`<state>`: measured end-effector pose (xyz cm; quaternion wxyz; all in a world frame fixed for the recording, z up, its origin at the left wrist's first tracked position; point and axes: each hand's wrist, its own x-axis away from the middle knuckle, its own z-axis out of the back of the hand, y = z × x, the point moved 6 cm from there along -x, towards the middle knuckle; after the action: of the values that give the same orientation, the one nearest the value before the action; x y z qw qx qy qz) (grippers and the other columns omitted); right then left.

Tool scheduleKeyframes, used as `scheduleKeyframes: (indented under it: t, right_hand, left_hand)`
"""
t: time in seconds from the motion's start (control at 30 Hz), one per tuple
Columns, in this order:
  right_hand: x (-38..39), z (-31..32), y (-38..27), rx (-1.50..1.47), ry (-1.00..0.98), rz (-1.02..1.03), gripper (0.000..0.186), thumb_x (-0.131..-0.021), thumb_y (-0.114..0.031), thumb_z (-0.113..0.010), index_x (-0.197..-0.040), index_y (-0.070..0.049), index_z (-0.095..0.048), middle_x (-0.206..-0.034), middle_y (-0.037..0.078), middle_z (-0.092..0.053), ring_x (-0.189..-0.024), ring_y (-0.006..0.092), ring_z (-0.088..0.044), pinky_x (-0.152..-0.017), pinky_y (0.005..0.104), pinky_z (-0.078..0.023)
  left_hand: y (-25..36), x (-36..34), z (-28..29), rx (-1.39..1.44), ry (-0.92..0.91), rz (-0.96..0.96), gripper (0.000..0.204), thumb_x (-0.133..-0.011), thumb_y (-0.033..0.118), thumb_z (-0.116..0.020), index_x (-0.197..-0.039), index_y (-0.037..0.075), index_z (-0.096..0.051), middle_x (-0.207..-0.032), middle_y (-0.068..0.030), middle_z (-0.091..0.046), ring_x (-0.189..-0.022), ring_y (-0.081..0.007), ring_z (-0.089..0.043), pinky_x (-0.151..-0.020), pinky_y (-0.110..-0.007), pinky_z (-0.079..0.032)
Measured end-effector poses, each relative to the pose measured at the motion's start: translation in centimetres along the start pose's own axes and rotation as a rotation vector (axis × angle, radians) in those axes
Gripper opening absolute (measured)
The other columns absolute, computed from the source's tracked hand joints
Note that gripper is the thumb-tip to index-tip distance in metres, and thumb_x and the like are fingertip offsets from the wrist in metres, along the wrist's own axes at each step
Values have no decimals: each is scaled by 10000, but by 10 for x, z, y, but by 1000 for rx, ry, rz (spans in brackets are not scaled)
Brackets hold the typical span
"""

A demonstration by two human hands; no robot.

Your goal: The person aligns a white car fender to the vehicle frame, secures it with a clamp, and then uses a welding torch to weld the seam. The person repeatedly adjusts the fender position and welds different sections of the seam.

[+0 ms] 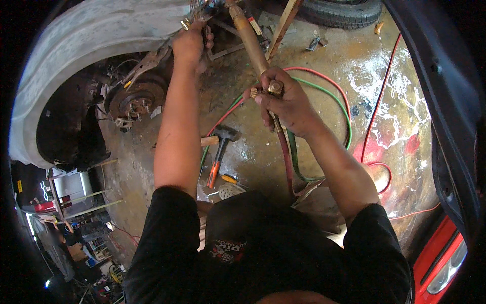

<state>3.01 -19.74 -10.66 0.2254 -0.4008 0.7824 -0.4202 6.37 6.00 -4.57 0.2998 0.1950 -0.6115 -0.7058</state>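
My right hand (283, 101) grips the brass gas torch (248, 38), its fingers round the handle and valve knobs, with red and green hoses (324, 88) leading from it. My left hand (190, 45) is closed at the top of the view beside the torch's upper end, on something metal that I cannot make out; a small brass-coloured piece (186, 24) shows at its fingers. Just behind that hand is the pale grey car body panel (101, 28), with a rusty brake disc (136, 101) and suspension parts in the wheel arch below it.
A hammer (215, 162) lies on the stained floor (379, 101) beside a yellow-handled tool (229, 179). A tyre (334, 12) is at the top, near an upright wooden piece (283, 28). A dark panel (445, 126) and red bodywork (433, 258) line the right. Another person (68, 233) is at far left.
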Motion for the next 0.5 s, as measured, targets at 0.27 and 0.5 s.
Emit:
scheduleKeyframes:
  t: [0.27,0.5]
  right_hand:
    - [-1,-1,-1,-11,0,0,251,-975,-54,-653,-1044,-125,-422,-1032,134,-723,-501,109,-601,-416,287,-496]
    - [-1,-2,-2,-4,21,-12,258,-970,-49,-661,-1028,-131,-423,-1007,117,-730,-503,109,-603,-409,287,-492]
  left_hand:
    - [-3,-3,-2,90,37,17,221,-1046,212,-544,-1015,14,-639,-798,-59,-621,-621,-135,-527,-556,-280,-422]
    - [-8,-11,0,54,-3,58,212,-1052,197,-541,-1002,15,-636,-789,-62,-617,-639,-137,-541,-535,-279,-418]
